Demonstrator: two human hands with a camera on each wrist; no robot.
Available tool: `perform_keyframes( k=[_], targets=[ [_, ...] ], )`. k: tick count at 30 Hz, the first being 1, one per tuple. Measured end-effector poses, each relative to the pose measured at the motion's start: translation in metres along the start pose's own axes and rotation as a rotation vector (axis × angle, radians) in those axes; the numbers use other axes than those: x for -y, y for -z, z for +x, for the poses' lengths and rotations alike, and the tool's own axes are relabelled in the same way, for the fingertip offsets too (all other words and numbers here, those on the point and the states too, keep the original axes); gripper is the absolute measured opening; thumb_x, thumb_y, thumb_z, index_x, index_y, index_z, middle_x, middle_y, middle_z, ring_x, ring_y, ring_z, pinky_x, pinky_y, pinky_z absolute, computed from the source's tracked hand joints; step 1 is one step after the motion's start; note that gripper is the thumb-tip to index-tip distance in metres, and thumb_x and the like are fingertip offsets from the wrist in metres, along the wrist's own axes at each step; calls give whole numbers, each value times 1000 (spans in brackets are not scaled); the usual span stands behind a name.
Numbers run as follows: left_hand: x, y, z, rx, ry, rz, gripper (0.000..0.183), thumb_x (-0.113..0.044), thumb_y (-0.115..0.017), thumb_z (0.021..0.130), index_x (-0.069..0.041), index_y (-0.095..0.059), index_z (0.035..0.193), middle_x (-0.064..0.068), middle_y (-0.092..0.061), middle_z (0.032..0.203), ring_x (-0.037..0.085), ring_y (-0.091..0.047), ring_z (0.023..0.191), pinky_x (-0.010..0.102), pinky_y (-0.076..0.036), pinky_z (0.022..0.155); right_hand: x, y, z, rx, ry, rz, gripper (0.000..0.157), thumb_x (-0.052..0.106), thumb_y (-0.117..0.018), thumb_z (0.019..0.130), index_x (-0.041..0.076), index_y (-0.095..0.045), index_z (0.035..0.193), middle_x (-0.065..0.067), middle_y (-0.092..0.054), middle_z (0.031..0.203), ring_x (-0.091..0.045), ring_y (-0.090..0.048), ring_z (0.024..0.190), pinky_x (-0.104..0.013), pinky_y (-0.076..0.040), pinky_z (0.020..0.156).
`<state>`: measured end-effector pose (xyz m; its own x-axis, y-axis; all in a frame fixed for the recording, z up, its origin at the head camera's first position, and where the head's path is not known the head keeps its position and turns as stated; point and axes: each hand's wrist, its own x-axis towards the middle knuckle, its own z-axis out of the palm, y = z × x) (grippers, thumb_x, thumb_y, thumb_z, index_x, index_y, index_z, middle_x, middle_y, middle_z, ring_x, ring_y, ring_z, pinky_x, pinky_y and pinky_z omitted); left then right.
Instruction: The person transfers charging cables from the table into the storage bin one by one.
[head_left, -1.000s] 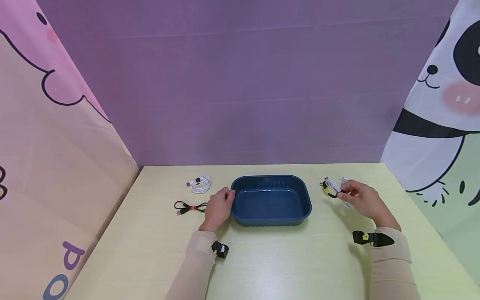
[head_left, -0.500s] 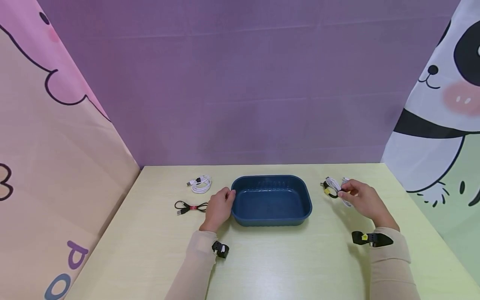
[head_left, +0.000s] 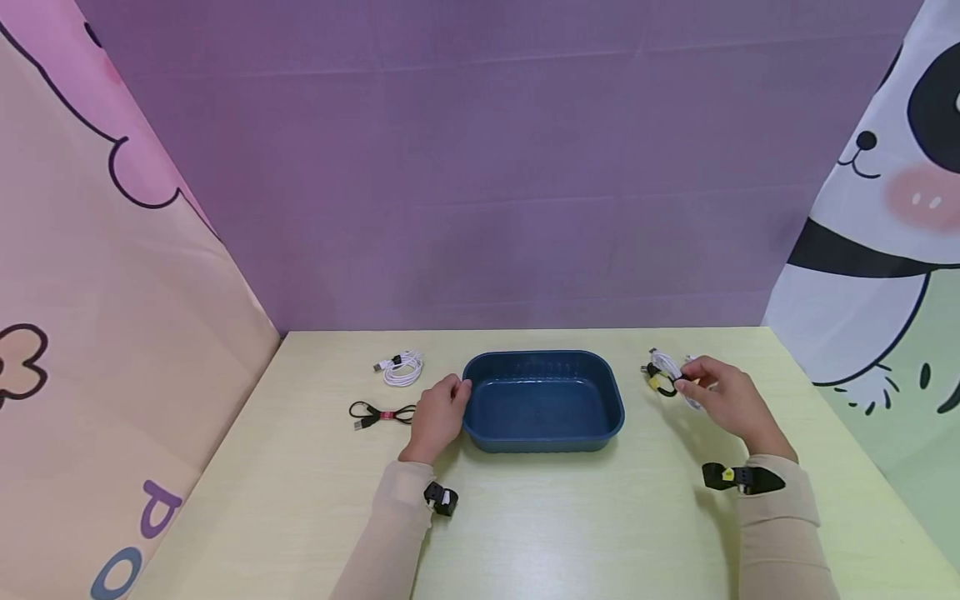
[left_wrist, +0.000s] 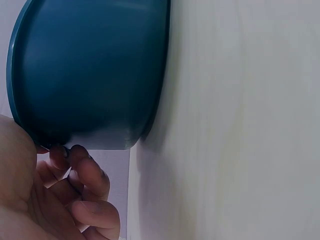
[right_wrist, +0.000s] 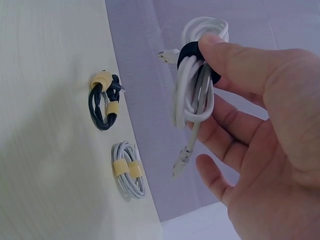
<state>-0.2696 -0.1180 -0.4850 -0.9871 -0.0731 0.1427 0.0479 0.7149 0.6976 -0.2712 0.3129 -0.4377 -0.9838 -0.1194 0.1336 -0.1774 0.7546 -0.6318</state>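
In the head view, my left hand [head_left: 437, 419] grips the left edge of a blue plastic basin [head_left: 543, 445], thumb at the rim. The left wrist view shows those fingers curled under the basin's lip. My right hand [head_left: 727, 400] pinches a coiled white USB cable [right_wrist: 192, 95] between thumb and fingers, at its black strap [right_wrist: 189, 52]. Both plugs of the cable stick out from the coil. Held up above the table, it overlaps a black cable with yellow ties [right_wrist: 104, 102] in the head view. A grey-white cable with yellow ties [right_wrist: 128, 170] is partly hidden there behind my right hand.
Left of the basin lie a coiled white USB cable [head_left: 403, 369] and, nearer, a black USB cable with a red tie [head_left: 386, 415], close by my left hand. A purple cloth [head_left: 480, 167] stands behind the table's [head_left: 540, 533] back edge. Printed cloths flank both sides.
The white cable in my right hand has tilted and risen slightly, with the hand shifting a little left. My left hand and the basin stay in place. The left cloth has drifted right.
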Motion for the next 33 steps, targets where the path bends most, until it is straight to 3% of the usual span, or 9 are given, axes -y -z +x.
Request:
perform_keyframes(
  k=[33],
  targets=[
    [0,0,1,25,16,-25,33,-32,-50,108,-11,-54,82,1,-46,68,19,-48,61,28,-32,55,6,-4,1,-17,30,2,25,17,-69,99,3,-66,118,-15,-71,105,-21,-58,89,-30,-46,66]
  ],
)
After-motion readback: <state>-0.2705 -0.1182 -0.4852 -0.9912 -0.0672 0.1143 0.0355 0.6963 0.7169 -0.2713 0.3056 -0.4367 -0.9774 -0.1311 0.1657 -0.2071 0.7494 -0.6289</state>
